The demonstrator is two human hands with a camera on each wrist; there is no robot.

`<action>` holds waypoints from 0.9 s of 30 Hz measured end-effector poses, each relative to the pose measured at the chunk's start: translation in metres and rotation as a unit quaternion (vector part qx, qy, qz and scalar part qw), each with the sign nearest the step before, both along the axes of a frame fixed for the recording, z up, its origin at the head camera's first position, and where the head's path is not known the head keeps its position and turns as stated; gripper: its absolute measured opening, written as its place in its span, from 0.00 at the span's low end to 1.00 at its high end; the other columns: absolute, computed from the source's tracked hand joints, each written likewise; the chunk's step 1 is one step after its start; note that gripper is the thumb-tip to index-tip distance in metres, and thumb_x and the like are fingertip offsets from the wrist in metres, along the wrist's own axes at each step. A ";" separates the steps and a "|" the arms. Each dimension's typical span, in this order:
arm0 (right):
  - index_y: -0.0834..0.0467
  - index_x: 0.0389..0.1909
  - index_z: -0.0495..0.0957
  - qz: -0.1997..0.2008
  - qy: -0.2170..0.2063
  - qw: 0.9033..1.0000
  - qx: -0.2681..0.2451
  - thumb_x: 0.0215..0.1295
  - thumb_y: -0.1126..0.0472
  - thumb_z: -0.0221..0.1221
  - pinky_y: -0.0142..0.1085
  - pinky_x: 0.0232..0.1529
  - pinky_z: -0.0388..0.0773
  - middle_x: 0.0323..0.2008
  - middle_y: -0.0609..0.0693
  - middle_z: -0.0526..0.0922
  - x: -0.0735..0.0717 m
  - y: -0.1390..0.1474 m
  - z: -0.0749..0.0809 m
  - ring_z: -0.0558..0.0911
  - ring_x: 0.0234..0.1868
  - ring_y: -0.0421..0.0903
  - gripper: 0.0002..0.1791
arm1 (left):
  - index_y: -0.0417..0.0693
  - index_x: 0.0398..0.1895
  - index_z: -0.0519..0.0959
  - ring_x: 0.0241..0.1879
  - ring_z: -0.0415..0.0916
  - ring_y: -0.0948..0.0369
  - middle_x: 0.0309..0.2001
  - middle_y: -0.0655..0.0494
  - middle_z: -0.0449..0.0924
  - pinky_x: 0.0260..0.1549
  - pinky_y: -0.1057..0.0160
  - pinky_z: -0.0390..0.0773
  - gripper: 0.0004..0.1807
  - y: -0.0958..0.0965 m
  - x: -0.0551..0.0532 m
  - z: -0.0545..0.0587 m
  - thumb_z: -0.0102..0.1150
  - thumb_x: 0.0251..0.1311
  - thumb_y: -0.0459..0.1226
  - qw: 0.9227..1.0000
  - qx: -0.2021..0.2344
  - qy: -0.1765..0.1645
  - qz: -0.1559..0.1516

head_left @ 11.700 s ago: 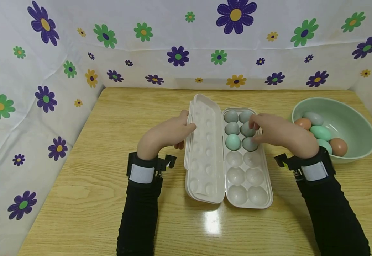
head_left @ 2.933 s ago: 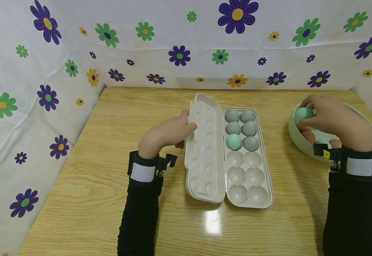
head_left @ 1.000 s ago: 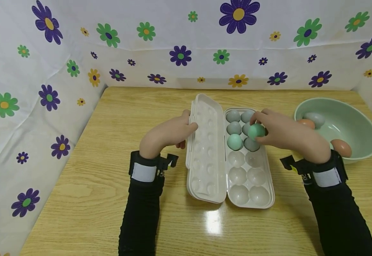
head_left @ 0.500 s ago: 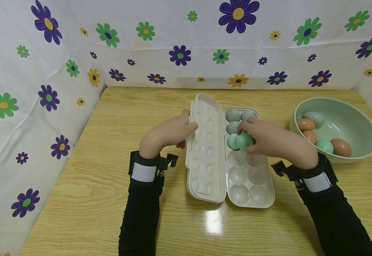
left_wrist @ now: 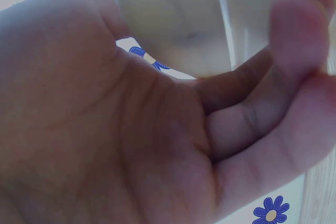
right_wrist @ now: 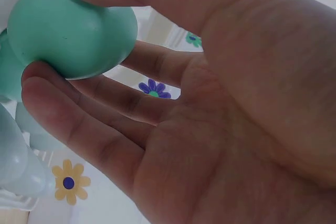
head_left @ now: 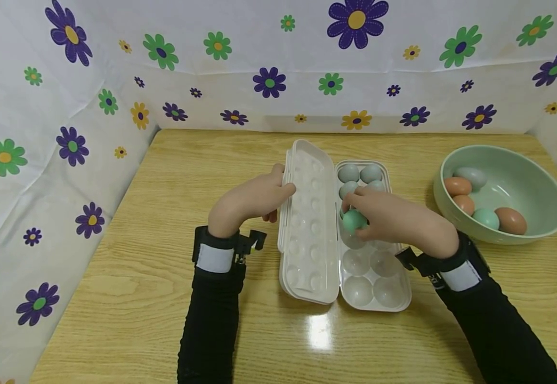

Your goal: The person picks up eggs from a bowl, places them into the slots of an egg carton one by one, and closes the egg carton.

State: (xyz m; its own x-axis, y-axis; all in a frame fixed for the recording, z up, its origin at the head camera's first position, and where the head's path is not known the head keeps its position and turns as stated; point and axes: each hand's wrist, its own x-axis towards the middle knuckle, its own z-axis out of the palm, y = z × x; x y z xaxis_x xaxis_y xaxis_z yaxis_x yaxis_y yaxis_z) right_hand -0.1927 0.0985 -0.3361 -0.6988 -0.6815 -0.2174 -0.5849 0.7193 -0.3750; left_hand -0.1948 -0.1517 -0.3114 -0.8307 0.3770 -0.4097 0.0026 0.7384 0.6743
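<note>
An egg carton (head_left: 373,304) lies open on the table, its lid (head_left: 311,240) tilted up on the left. My left hand (head_left: 249,205) grips the lid's outer edge, thumb over the rim and fingers behind; the left wrist view shows the pale lid (left_wrist: 173,19) blurred beside the palm. Over the carton, my right hand (head_left: 398,221) pinches a green egg (head_left: 354,221) between thumb and fingertips, close above the fourth-row left cup. In the right wrist view this egg (right_wrist: 73,30) overlaps another green one (right_wrist: 9,72). Grey-blue eggs (head_left: 348,173) fill the far cups, partly hidden by the hand.
A pale green bowl (head_left: 532,186) stands on the right, holding brown eggs (head_left: 511,221), a green egg (head_left: 486,218) and a grey one (head_left: 471,177). A white flowered cloth (head_left: 230,96) rises behind and left of the wooden table (head_left: 139,266).
My right hand took a green egg from the bowl, brought it left over the carton, then shifted it further left and nearer. My left hand has stayed on the lid.
</note>
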 end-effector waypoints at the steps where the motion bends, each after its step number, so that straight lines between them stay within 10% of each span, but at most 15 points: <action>1: 0.58 0.44 0.75 0.004 0.002 1.000 0.001 0.51 0.64 0.65 0.39 0.41 0.75 0.40 0.52 0.73 0.000 -0.001 -0.001 0.73 0.39 0.47 0.18 | 0.36 0.64 0.50 0.17 0.69 0.56 0.22 0.48 0.69 0.22 0.61 0.71 0.27 0.000 0.000 0.000 0.32 0.68 0.44 1.000 -0.001 0.000 0.000; 27: 0.53 0.38 0.76 0.028 -0.013 0.999 0.039 0.51 0.69 0.65 0.34 0.35 0.71 0.37 0.50 0.72 0.007 -0.008 -0.004 0.71 0.33 0.44 0.14 | 0.36 0.65 0.49 0.18 0.69 0.56 0.24 0.45 0.71 0.24 0.60 0.72 0.28 0.001 0.001 0.002 0.32 0.68 0.44 1.000 -0.007 -0.001 0.001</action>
State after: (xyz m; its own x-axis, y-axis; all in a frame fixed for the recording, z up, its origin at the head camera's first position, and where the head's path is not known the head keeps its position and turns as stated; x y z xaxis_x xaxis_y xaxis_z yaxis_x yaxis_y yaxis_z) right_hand -0.1856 0.0909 -0.3399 -0.6539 -0.6992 -0.2888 -0.6151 0.7137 -0.3352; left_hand -0.1941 -0.1508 -0.3095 -0.8303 0.3702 -0.4165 -0.0001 0.7473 0.6645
